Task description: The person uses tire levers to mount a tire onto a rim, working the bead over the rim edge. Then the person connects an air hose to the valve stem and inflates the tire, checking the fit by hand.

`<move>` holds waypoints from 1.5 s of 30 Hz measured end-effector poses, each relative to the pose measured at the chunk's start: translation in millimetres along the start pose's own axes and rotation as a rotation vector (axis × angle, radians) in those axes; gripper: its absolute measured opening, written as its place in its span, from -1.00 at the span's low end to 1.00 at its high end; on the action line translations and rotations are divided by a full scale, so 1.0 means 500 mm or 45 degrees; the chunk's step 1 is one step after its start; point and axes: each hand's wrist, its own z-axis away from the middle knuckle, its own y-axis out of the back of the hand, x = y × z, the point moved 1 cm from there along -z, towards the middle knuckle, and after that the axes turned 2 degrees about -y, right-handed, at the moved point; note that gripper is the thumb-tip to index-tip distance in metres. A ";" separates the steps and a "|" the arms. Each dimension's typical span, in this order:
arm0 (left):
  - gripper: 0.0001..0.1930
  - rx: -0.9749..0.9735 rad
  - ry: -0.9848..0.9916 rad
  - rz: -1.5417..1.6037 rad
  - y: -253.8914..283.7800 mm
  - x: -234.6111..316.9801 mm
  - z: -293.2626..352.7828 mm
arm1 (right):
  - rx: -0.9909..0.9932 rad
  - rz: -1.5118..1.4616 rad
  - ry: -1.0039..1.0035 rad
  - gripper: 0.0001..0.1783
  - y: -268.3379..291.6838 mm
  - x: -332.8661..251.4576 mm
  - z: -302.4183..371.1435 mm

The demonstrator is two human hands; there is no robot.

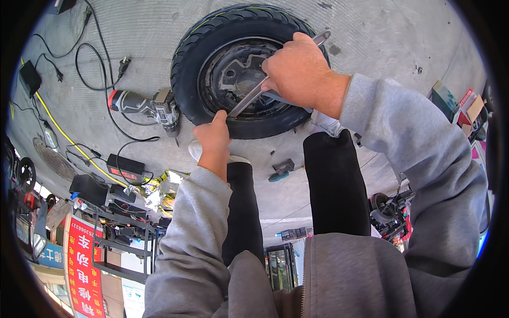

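Observation:
A black tire on a dark metal wheel rim lies flat on the floor in front of me. My right hand is closed around a long silver tire lever, whose holed end sticks out beyond the fist at the upper right. The lever slants across the rim down to its near left edge. There my left hand pinches at the lever's lower end, against the tire's inner edge; its curled fingers are partly hidden. Beneath my right hand shows part of another grey bar.
A cordless drill lies just left of the tire. Black cables, a plug and a yellow cord run over the floor at left. A charger box and a metal rack are nearer. A small teal-handled tool lies between my legs.

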 end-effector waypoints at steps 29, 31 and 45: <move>0.07 -0.125 -1.639 -1.114 0.039 0.269 -0.061 | -0.703 -1.480 -1.211 -0.57 0.073 -0.279 0.172; 0.08 -0.121 -1.635 -1.133 0.035 0.267 -0.063 | -0.514 -1.387 -1.096 -0.52 0.067 -0.306 0.183; 0.04 -0.139 -1.579 -1.176 0.030 0.260 -0.064 | 0.114 -1.483 -1.246 -0.70 -0.018 -0.488 0.216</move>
